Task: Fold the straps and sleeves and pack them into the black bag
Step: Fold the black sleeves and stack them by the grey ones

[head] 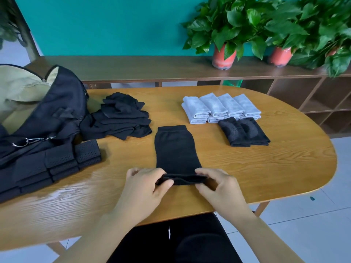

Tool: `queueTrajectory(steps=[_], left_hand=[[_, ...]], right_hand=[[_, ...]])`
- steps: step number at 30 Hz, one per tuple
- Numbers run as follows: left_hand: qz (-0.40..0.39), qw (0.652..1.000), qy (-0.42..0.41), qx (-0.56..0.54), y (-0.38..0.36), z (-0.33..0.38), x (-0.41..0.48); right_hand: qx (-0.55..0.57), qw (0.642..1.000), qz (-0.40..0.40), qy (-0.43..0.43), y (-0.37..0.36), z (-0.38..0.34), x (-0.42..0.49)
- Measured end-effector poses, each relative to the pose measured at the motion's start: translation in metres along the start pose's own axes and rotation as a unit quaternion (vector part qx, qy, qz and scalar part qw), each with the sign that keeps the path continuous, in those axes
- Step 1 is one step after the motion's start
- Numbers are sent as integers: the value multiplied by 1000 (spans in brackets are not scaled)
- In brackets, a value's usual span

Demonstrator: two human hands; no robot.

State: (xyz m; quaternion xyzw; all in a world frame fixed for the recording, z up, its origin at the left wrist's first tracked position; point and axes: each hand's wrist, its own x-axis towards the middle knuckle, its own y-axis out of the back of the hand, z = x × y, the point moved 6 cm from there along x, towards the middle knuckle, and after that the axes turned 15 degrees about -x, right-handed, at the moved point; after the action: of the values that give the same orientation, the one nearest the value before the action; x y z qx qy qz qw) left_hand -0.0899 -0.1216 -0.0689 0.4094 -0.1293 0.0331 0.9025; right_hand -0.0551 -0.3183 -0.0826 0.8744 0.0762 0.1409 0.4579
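Black sleeve point(177, 149) lies flat at frame centre on table point(266, 168); near hem is pinched by left hand point(144, 186) & right hand point(220, 186), fingers curled round cloth. Hem should be lifted evenly w/ both corners level, then laid onto far cuff. Black bag point(47, 111) sits open, upper left.

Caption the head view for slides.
The left hand and right hand pinch the sleeve at its near end on the table.

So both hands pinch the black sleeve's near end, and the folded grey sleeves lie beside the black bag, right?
No: the head view shows the folded grey sleeves far right on the table, apart from the black bag. Left hand and right hand do pinch the near end of the black sleeve.
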Motion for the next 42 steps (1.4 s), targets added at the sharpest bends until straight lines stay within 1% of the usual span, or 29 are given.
queueTrajectory(steps=[2,3,6,10,13,17,19,21,22,25,28,30,32,33,34,35,36,37,38,40,41,42], left_hand=[[23,999,45,-3,3,-1,6],[33,997,66,-3,5,-2,10],[41,991,123,20,6,-7,25],[45,985,155,59,2,-13,39],[49,980,163,103,0,-17,43],[61,973,163,151,-4,-21,41],[93,975,140,148,-6,-22,38],[127,975,115,140,-6,-20,36],[130,975,115,141,-5,-20,35],[106,974,143,142,-4,-21,33],[108,975,142,134,1,-22,28],[132,978,106,124,3,-20,21],[144,983,39,106,2,-12,12],[124,988,10,91,-3,-5,6],[97,992,-16,77,-9,2,1],[70,995,-35,68,-15,10,-4],[43,996,-40,65,-22,13,-7],[10,997,-32,72,-29,15,-7],[-25,995,-18,92,-34,16,-6],[-90,987,12,130,-40,14,-3],[-112,984,14,139,-43,13,-2],[-132,981,23,142,-44,13,-2]], right_hand=[[14,998,2,-62,1,2,15],[10,997,1,-78,1,1,21],[-10,994,-12,-108,-2,-1,36],[-81,987,-19,-134,-10,1,46],[-127,983,1,-133,-12,0,48],[-213,971,34,-106,-9,-8,46],[-229,967,49,-103,-9,-9,46],[-231,966,65,-99,-9,-9,45],[-229,966,73,-98,-8,-9,45],[-215,968,77,-103,-8,-8,45],[-164,976,80,-123,-5,1,43],[-122,980,117,-102,0,2,38],[-152,971,182,-6,7,-9,28],[-175,965,189,54,5,-17,22],[-199,958,172,110,-1,-24,17],[-222,953,127,162,-12,-29,14],[-246,946,66,200,-24,-35,11],[-267,939,-1,218,-33,-37,10],[-283,932,-58,219,-39,-35,12],[-314,921,-144,180,-44,-24,19],[-335,913,-160,167,-44,-18,23],[-350,910,-159,157,-42,-14,26]])
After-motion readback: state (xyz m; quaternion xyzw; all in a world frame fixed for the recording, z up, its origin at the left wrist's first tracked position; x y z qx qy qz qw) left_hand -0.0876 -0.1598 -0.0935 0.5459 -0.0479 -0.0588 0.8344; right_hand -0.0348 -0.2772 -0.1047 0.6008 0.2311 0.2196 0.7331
